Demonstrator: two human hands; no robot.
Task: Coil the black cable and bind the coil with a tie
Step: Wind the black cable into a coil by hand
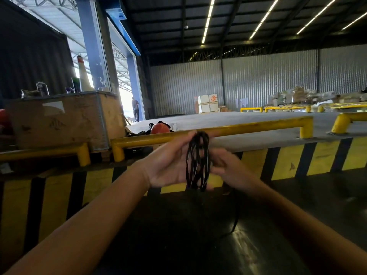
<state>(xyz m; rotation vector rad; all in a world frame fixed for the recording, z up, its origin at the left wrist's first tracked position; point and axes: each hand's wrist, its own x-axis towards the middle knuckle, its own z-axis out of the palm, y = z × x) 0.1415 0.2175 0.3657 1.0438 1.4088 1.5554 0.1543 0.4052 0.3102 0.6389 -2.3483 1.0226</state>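
Note:
The black cable (pixel 198 161) is wound in several loops around my left hand (pixel 170 163), which is held up flat at chest height with the palm facing right. My right hand (pixel 224 165) is just to the right of the coil, blurred, its fingers closed around a strand of the cable. A loose tail of the cable (pixel 235 221) hangs down from my right hand toward the dark floor. I see no tie.
A raised dock edge with yellow and black stripes (pixel 286 161) runs across in front of me, topped by a yellow guard rail (pixel 238 129). A wooden crate (pixel 65 120) stands at the left, an orange helmet (pixel 159 128) behind the rail. A person (pixel 135 109) stands far off in the doorway.

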